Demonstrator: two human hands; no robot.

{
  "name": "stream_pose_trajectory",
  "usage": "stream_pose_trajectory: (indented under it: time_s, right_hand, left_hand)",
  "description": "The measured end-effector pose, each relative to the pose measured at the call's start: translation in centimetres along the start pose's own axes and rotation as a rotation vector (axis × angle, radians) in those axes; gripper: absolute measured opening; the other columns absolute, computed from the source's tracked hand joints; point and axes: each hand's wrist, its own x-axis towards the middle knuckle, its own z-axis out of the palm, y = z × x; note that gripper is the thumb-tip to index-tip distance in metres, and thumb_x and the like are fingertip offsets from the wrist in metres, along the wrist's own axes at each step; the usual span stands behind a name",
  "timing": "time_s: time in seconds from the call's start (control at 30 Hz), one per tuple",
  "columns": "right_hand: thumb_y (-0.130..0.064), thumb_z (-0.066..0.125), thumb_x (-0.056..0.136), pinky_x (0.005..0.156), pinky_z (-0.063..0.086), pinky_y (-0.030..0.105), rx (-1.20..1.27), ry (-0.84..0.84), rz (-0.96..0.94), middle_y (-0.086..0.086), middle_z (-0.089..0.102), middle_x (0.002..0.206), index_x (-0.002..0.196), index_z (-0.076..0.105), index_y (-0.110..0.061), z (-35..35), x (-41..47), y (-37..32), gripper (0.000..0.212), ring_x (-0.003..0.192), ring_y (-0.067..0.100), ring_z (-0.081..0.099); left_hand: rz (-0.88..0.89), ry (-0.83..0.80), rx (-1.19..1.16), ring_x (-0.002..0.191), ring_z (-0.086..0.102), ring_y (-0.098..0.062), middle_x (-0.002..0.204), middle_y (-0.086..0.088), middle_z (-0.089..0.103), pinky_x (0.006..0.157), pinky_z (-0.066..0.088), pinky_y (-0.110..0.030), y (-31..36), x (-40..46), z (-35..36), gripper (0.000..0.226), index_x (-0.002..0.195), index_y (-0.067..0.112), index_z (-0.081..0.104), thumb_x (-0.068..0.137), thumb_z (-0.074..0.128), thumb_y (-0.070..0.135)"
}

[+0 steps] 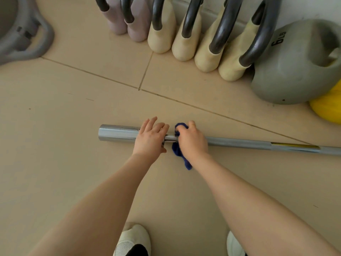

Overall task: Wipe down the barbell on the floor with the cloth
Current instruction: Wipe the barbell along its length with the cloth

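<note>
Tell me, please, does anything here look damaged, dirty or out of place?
Nothing stands out. The barbell lies flat on the floor, the right hand holds the blue cloth around it, the left hand steadies it.

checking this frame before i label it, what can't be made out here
Head view:
- barbell: its right end is cut off by the frame edge.
- Bar under the right hand and blue cloth: hidden, so contact there is unclear.
- left hand: covers the collar.
- grey kettlebell: marking is blurred.
</note>
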Motion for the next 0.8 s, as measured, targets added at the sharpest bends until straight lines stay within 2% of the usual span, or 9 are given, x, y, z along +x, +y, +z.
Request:
stream_pose_trajectory:
  time_s: [0.07, 0.13, 0.2, 0.27, 0.33, 0.47, 0.6, 0.7, 0.8]
  right_hand:
    - [-0.021, 0.038, 0.093, 0.067, 0.035, 0.034, 0.056, -0.021, 0.028, 0.009, 0.044, 0.101, 0.106, 0.052, -0.015, -0.6, 0.3, 1.3, 0.02, 0.086, 0.032, 0.051]
    - [-0.029, 0.034, 0.095, 0.071, 0.039, 0.035, -0.036, 0.006, 0.095, 0.01, 0.05, 0.107, 0.113, 0.05, -0.017, -1.5, -0.2, 5.1, 0.026, 0.095, 0.034, 0.055]
    - [-0.03, 0.033, 0.095, 0.07, 0.038, 0.035, -0.167, 0.05, 0.207, 0.012, 0.051, 0.115, 0.118, 0.05, -0.018, -2.8, -1.1, 9.0, 0.031, 0.1, 0.036, 0.056]
    - [-0.026, 0.038, 0.094, 0.068, 0.04, 0.038, -0.16, 0.094, 0.302, 0.012, 0.048, 0.11, 0.116, 0.05, -0.013, -3.2, -1.4, 10.5, 0.029, 0.097, 0.036, 0.056]
    - [-0.02, 0.045, 0.093, 0.07, 0.044, 0.038, -0.127, 0.113, 0.28, 0.013, 0.045, 0.111, 0.113, 0.053, -0.011, -2.3, -1.2, 8.7, 0.023, 0.093, 0.036, 0.058]
    - [-0.016, 0.04, 0.095, 0.062, 0.041, 0.034, -0.029, 0.199, 0.157, 0.011, 0.045, 0.12, 0.112, 0.055, -0.016, -0.2, -1.7, 5.9, 0.023, 0.082, 0.036, 0.06]
    - [-0.022, 0.037, 0.095, 0.064, 0.033, 0.032, -0.083, 0.111, 0.095, 0.008, 0.048, 0.11, 0.116, 0.052, -0.019, -2.0, -1.7, 9.9, 0.026, 0.094, 0.035, 0.058]
    - [-0.017, 0.039, 0.093, 0.071, 0.043, 0.038, -0.171, 0.221, 0.251, 0.016, 0.046, 0.116, 0.115, 0.059, -0.022, -4.0, -2.2, 14.1, 0.03, 0.095, 0.039, 0.057]
    - [-0.016, 0.039, 0.093, 0.074, 0.046, 0.039, -0.034, 0.227, 0.402, 0.015, 0.045, 0.119, 0.113, 0.063, -0.023, -4.3, -1.9, 14.2, 0.032, 0.093, 0.039, 0.058]
  left_hand:
    - [0.001, 0.0, 0.013, 0.144, 0.009, -0.025, 0.149, -0.002, 0.033, 0.117, -0.001, -0.036, 0.1, -0.1, -0.1, 0.082, 0.146, 0.014, 0.024, 0.08, 0.069, 0.033]
    - [-0.022, 0.003, -0.009, 0.144, 0.009, -0.024, 0.151, -0.001, 0.031, 0.117, 0.0, -0.035, 0.2, -0.2, -0.2, 0.083, 0.147, 0.015, 0.02, 0.081, 0.068, 0.033]
    - [-0.049, 0.006, -0.027, 0.144, 0.008, -0.023, 0.152, 0.001, 0.029, 0.117, 0.002, -0.033, 0.3, -0.3, -0.1, 0.084, 0.148, 0.016, 0.018, 0.082, 0.068, 0.032]
    - [-0.068, 0.002, -0.029, 0.145, 0.007, -0.023, 0.153, 0.002, 0.026, 0.117, 0.003, -0.033, 0.5, -0.4, 0.1, 0.084, 0.148, 0.016, 0.015, 0.083, 0.067, 0.03]
    - [-0.094, -0.003, -0.03, 0.145, 0.005, -0.024, 0.154, 0.003, 0.022, 0.117, 0.004, -0.034, 0.8, -0.5, 0.2, 0.083, 0.149, 0.017, 0.012, 0.086, 0.064, 0.03]
    - [-0.139, -0.027, -0.024, 0.145, 0.003, -0.025, 0.155, 0.003, 0.022, 0.117, 0.006, -0.036, 1.4, -0.3, -0.1, 0.082, 0.149, 0.019, 0.012, 0.086, 0.063, 0.03]
    - [-0.153, -0.043, 0.013, 0.145, 0.002, -0.025, 0.155, 0.003, 0.019, 0.117, 0.008, -0.037, 1.6, -0.1, -0.1, 0.082, 0.149, 0.017, 0.009, 0.087, 0.062, 0.03]
    - [-0.175, -0.053, 0.018, 0.145, 0.001, -0.025, 0.156, 0.001, 0.016, 0.117, 0.008, -0.037, 1.8, -0.3, 0.1, 0.083, 0.149, 0.013, 0.004, 0.089, 0.059, 0.03]
    - [-0.2, -0.055, 0.053, 0.145, -0.003, -0.026, 0.157, -0.001, 0.013, 0.118, 0.005, -0.038, 2.2, -0.4, -0.1, 0.083, 0.149, 0.011, 0.001, 0.091, 0.056, 0.033]
